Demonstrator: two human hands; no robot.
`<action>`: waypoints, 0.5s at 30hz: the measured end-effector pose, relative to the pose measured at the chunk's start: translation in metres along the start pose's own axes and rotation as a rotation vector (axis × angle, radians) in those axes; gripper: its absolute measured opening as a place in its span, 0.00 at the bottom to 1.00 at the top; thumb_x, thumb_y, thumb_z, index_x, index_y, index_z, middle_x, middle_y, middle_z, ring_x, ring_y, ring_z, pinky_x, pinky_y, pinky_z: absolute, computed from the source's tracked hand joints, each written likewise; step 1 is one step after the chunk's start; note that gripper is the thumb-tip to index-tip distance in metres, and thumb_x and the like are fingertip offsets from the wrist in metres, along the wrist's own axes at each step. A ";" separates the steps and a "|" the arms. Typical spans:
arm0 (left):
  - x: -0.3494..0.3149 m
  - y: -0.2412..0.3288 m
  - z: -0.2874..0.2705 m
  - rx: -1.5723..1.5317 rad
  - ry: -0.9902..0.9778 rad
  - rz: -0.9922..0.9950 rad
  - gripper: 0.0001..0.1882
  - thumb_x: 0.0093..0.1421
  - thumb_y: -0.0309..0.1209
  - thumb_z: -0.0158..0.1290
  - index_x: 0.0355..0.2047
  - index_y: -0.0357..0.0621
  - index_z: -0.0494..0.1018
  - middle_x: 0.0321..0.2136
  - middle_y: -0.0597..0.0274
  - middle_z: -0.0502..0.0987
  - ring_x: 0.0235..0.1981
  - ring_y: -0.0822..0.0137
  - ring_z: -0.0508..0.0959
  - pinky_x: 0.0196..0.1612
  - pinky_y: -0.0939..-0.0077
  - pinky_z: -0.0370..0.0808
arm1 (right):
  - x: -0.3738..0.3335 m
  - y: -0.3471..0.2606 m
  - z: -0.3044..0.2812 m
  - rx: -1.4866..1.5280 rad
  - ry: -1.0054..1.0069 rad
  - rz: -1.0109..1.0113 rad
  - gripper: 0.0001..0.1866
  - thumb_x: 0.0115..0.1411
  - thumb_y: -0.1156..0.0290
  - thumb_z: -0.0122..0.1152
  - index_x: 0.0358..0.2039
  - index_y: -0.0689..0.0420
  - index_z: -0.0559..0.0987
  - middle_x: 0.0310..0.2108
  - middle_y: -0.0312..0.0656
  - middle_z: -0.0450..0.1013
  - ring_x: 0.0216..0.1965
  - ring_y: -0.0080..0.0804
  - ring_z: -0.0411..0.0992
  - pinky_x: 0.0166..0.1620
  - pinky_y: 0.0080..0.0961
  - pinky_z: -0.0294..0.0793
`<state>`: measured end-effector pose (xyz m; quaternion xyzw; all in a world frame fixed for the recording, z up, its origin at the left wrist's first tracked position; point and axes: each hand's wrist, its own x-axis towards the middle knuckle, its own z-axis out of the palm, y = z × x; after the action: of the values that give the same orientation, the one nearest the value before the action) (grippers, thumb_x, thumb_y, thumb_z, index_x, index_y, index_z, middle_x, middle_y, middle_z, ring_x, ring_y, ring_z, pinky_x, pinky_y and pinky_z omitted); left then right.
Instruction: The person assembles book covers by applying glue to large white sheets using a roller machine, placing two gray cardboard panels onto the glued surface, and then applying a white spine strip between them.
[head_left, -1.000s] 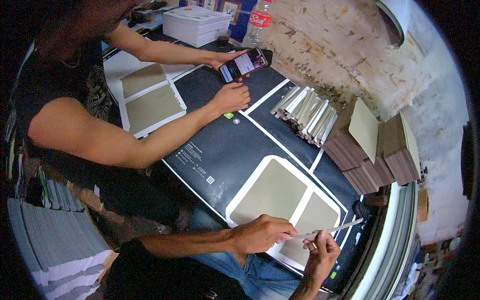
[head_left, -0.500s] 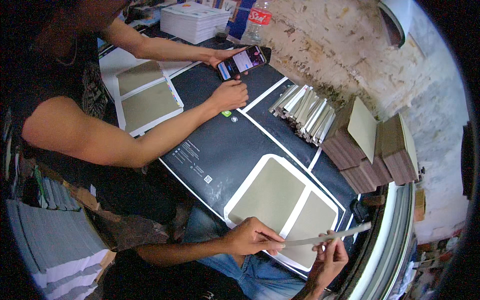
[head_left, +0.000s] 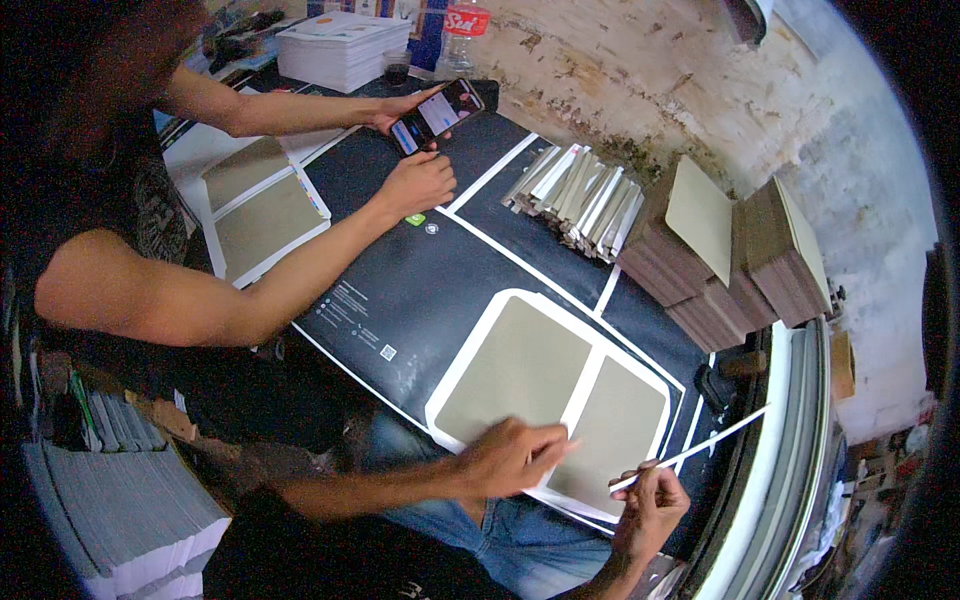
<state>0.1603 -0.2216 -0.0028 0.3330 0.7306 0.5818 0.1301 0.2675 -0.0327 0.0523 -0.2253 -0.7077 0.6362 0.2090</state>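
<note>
A narrow, pale strip of cardboard [head_left: 725,436] slants up to the right, its lower end pinched in my right hand [head_left: 650,508]. My left hand [head_left: 513,457], smeared by motion, is over the lower edge of two grey-beige cardboard panels; whether its fingers hold anything does not show. The larger panel [head_left: 520,365] and the narrower panel [head_left: 617,425] lie side by side on a white-bordered sheet [head_left: 437,407] with cut corners. A white gap runs between the panels.
Behind lie a heap of strips [head_left: 580,200] and stacks of cardboard [head_left: 675,250] by the wall. At left, a co-worker's hands [head_left: 420,180] hold a phone [head_left: 437,115] above dark printed sheets [head_left: 400,300]. A paper stack [head_left: 340,55] and plastic bottle [head_left: 462,40] stand farther back.
My left hand has come off the strip and moved slightly up over the panels. My right hand keeps hold of the strip, now tilted more steeply. The whole view has shifted a little.
</note>
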 end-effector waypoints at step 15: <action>0.090 -0.066 -0.021 0.751 -0.199 0.321 0.19 0.69 0.35 0.47 0.56 0.36 0.67 0.54 0.49 0.69 0.58 0.52 0.66 0.59 0.47 0.60 | 0.011 0.032 -0.010 -0.146 -0.103 0.359 0.11 0.60 0.78 0.70 0.41 0.70 0.80 0.27 0.44 0.81 0.26 0.25 0.79 0.31 0.19 0.80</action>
<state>0.0586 -0.1869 -0.0409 0.5216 0.8145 0.2530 -0.0226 0.2660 -0.0153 0.0214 -0.3295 -0.7101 0.6210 0.0390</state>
